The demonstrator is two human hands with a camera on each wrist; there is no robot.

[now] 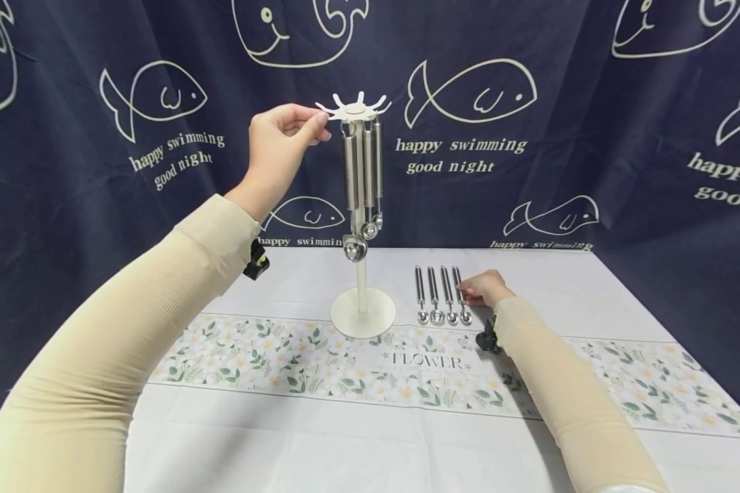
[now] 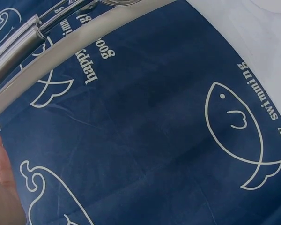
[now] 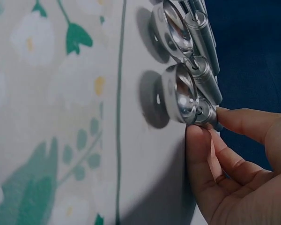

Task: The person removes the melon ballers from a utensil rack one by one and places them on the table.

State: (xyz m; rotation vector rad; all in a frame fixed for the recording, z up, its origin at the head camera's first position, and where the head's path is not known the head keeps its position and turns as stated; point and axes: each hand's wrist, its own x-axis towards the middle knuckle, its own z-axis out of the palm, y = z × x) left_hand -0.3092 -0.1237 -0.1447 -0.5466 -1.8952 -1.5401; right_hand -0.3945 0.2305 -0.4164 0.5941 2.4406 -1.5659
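The right hand [image 1: 484, 287] pinches, between thumb and fingers, the handle of the nearest scoop [image 1: 460, 286], which lies on the table [image 1: 358, 438]. This scoop is of shiny silver metal: it has a round handle like a small tube, a thin neck and a deep round bowl, which reflects the light and has its hollow side up. Just to the left of this hand, three similar scoops [image 1: 434, 291] lie side by side, with their bowls toward the person; the second bowl from the left looks wider. The left hand [image 1: 282, 142] is raised and holds with its fingertips one prong of the cream-coloured rack [image 1: 362, 277]. To the right of this hand, under the star-like top, silver utensils [image 1: 351, 171] hang with handles up and round bowls down, at different heights.
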